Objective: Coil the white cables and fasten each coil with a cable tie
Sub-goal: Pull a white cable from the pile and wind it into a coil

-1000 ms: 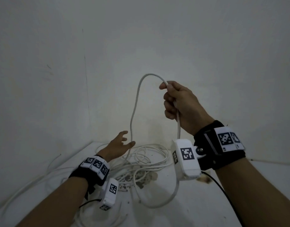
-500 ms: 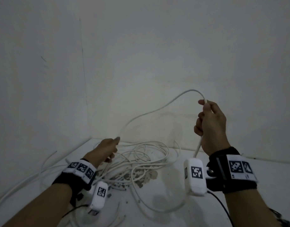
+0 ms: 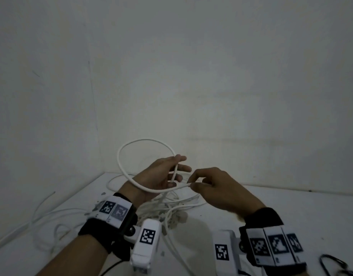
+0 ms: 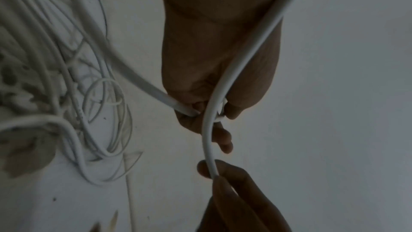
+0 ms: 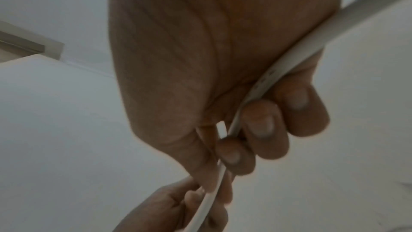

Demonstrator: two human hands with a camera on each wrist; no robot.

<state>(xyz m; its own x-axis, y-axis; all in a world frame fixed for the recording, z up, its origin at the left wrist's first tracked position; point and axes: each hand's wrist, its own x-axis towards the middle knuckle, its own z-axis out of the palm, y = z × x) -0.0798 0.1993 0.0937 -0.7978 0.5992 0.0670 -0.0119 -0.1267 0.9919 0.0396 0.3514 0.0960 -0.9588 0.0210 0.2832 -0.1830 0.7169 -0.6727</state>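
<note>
Left hand [image 3: 161, 176] grips the crossing of one raised loop of white cable [image 3: 119, 156], fingers curled round it; right hand [image 3: 215, 188] pinches the same cable just beside it. The rest lies tangled on the worktop [image 3: 291, 212]. Cable looks light, springy, fairly smooth, so best held at the crossing or the loop springs open.

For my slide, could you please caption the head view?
Left hand gathers a loop of white cable while right hand feeds it, above the tangled cable pile.
</note>
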